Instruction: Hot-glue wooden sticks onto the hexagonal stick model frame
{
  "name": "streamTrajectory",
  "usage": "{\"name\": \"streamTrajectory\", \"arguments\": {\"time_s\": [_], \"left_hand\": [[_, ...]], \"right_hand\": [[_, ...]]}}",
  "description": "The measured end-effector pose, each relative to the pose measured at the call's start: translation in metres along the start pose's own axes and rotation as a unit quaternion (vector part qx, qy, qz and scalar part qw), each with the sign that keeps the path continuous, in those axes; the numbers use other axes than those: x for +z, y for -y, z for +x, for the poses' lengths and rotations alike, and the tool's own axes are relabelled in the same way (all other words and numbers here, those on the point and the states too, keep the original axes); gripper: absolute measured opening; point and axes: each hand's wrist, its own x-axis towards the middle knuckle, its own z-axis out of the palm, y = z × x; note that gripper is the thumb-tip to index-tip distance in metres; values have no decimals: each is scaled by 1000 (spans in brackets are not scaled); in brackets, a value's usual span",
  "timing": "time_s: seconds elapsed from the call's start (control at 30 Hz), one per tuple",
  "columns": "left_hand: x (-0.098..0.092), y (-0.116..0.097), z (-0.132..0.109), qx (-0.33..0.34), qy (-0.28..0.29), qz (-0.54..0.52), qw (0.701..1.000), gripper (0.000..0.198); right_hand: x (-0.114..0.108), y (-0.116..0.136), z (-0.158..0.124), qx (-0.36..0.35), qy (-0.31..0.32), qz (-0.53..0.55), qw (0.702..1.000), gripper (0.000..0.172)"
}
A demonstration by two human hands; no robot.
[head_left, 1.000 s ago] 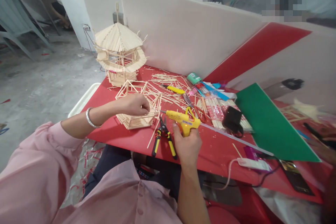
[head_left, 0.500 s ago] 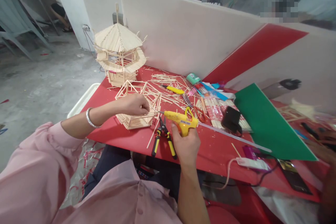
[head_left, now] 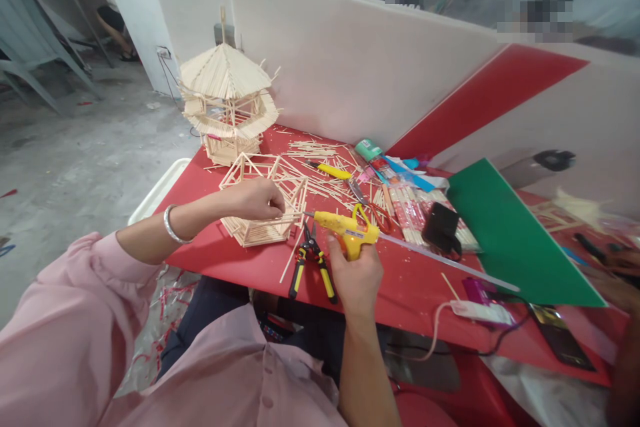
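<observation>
My right hand [head_left: 356, 280] is wrapped around a yellow glue gun [head_left: 345, 227], with a long clear glue stick [head_left: 450, 263] trailing out of its back. The nozzle points left, close to the end of a thin wooden stick [head_left: 293, 217]. My left hand [head_left: 255, 199] is closed in a pinch on that stick, over a small open framework of wooden sticks [head_left: 250, 235]; the fingertips are partly hidden. Between my hands and the table's front edge lie black-and-yellow cutting pliers [head_left: 313, 257], handles spread toward me.
A pagoda-like stick model [head_left: 227, 100] stands at the back left. Loose sticks [head_left: 315, 177], a yellow utility knife [head_left: 330, 170], packed sticks [head_left: 410, 213] and a black adapter [head_left: 440, 228] lie beyond. Rightward are a green board [head_left: 520, 240] and a white power strip [head_left: 480, 311].
The glue gun and my right hand have shifted very slightly to the right. My left hand and the framework look unmoved.
</observation>
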Motion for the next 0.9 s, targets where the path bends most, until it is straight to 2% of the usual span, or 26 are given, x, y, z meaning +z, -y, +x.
{"name": "streamTrajectory", "arguments": {"time_s": [0.23, 0.37, 0.5, 0.6, 0.7, 0.83, 0.9], "left_hand": [[2, 4, 0, 11, -18, -3, 1000, 22], [-3, 1, -2, 15, -23, -10, 1000, 21], [-15, -1, -11, 21, -77, -48, 996, 20], [-17, 4, -24, 16, -175, -103, 979, 22], [-7, 13, -39, -11, -321, -174, 931, 23], [25, 27, -60, -61, -473, -243, 845, 21], [46, 30, -70, -93, -529, -246, 807, 19]], "right_hand": [[-1, 1, -1, -4, -1, 5, 1000, 48], [0, 1, -1, -1, -2, 5, 1000, 47], [-3, 1, 0, -2, -12, 5, 1000, 49], [-10, 1, 1, 6, -2, 12, 1000, 52], [-20, 5, 1, 4, 39, 34, 999, 53], [-33, 7, 3, 6, 98, 99, 990, 52], [-41, 5, 7, 13, 86, 108, 990, 52]]}}
